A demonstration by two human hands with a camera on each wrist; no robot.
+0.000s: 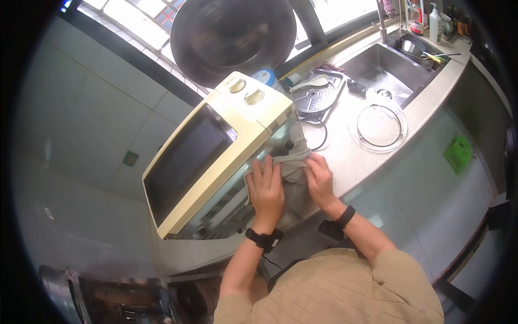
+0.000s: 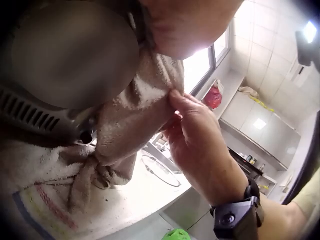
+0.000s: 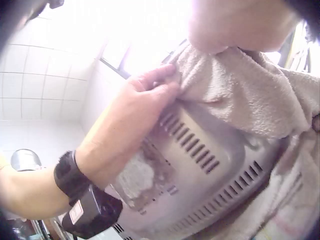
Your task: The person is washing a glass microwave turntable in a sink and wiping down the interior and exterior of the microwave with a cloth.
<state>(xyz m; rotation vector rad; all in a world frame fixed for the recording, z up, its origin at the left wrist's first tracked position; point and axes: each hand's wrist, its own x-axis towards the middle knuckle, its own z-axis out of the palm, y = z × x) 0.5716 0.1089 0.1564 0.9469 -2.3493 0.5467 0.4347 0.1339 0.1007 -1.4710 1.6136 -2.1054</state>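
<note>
A cream microwave oven stands tipped on the counter, its vented metal underside turned toward me. A beige terry towel is bunched against that underside. My left hand lies on the towel with its fingers stretched upward in the head view; the right wrist view shows its thumb and fingertips pinching the towel's edge. My right hand pinches the other end of the towel between thumb and fingers, near the counter side. One part of the towel with coloured stripes hangs low in the left wrist view.
Behind the microwave a large dark wok leans at the window. Right of it on the counter are a tray with a perforated metal disc and a white spoon, then a round glass plate. A sink lies beyond.
</note>
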